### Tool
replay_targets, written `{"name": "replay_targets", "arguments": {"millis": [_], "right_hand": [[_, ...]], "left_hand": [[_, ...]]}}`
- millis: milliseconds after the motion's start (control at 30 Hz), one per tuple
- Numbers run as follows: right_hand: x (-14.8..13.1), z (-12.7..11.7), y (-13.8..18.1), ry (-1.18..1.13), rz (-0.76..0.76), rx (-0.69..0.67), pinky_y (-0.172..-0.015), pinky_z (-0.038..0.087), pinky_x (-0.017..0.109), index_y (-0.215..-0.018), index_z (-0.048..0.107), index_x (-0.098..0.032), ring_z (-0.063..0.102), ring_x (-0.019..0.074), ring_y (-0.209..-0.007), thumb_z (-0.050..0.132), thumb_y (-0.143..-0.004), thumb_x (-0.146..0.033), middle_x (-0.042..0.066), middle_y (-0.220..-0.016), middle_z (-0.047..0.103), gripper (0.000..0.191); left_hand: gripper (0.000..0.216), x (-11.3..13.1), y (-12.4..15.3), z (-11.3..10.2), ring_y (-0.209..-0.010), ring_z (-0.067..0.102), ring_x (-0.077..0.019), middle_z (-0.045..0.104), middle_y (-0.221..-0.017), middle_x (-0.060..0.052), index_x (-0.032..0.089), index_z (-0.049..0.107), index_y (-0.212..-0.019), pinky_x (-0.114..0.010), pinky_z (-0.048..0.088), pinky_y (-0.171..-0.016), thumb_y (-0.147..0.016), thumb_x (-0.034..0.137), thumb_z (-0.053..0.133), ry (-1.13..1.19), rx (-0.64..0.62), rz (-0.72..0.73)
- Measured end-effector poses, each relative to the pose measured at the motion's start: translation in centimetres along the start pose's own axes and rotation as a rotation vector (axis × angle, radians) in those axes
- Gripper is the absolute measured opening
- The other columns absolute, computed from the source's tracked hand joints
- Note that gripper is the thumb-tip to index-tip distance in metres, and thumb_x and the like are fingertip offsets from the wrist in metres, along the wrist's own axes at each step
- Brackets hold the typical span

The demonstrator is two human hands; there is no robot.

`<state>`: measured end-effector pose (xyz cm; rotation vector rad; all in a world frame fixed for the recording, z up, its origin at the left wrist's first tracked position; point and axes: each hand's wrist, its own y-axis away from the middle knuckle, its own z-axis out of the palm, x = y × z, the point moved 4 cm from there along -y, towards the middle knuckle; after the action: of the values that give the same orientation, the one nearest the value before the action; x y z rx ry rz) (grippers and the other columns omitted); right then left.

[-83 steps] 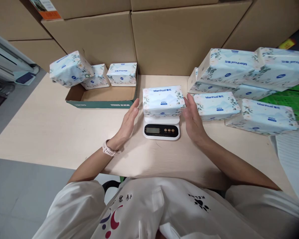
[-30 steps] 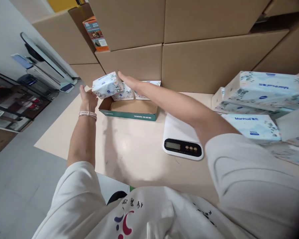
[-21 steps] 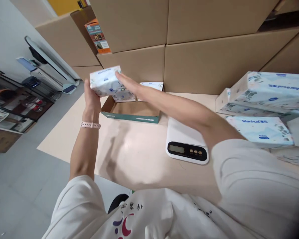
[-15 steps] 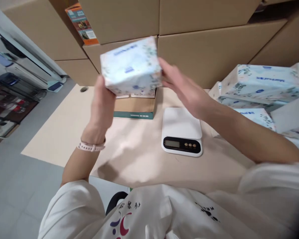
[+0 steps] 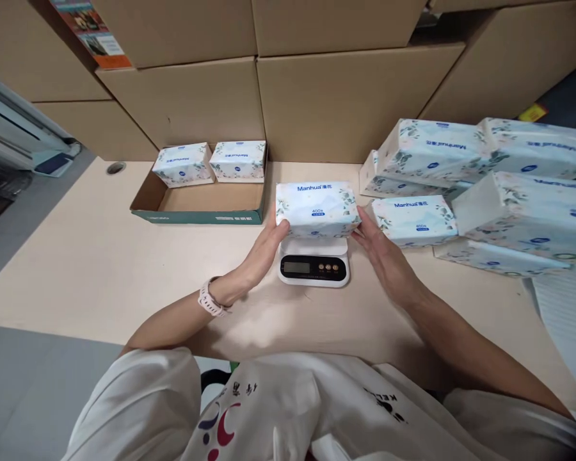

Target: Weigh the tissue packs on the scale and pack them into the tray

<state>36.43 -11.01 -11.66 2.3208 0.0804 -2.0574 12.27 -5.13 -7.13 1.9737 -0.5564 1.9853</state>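
A tissue pack, white and pale blue with a leaf print, rests on a small white digital scale in the middle of the table. My left hand grips the pack's left end, thumb under its lower edge. My right hand presses against the pack's right lower corner. Both hands are closed on the pack from either side. The scale's display and its three buttons show below the pack.
A shallow green-edged cardboard tray at the left holds two tissue packs along its back. Several more packs are piled at the right. Large cardboard boxes wall the table's far edge.
Both hands lifted the tilted pack off the tray's left corner, carried it right and lowered it onto the scale, which stood bare a second ago. The view swung back to the centre.
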Motion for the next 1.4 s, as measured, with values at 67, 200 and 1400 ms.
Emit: {"name": "replay_targets", "arguments": {"millis": [67,200,1400], "right_hand": [[0.7,0.0,0.0,-0.003,0.004,-0.011,-0.144,0.02,0.059,-0.171,0.032,-0.05,0.028,0.028,-0.173,0.03,-0.11,-0.071,-0.014,-0.183,0.027,0.065],[1.1,0.2,0.5,0.065,-0.14,0.055,-0.142,0.029,0.057,-0.171,0.036,-0.045,0.031,0.027,-0.172,0.038,-0.11,-0.067,-0.007,-0.183,0.032,0.066],[-2.4,-6.6,3.5,0.251,-0.846,1.131,-0.139,0.028,0.057,-0.146,0.063,-0.057,0.051,0.0255,-0.159,0.042,-0.1,-0.051,-0.013,-0.159,0.064,0.051]], "left_hand": [[0.082,-1.0,0.2,-0.2,-0.176,0.013,-0.0277,0.034,-0.183,0.0,0.032,0.031,-0.175,-0.049,0.007,-0.146,-0.106,0.072,0.049,-0.013,0.013,-0.019],[0.079,-3.3,0.9,-1.6,-0.176,0.012,-0.0288,0.034,-0.182,0.003,0.038,0.043,-0.169,-0.053,0.012,-0.146,-0.102,0.078,0.051,-0.05,0.095,-0.04],[0.063,-6.7,4.6,-4.1,-0.174,0.018,-0.0234,0.025,-0.185,0.005,0.044,0.035,-0.172,-0.05,0.02,-0.145,-0.112,0.063,0.038,-0.099,0.291,0.164]]}}
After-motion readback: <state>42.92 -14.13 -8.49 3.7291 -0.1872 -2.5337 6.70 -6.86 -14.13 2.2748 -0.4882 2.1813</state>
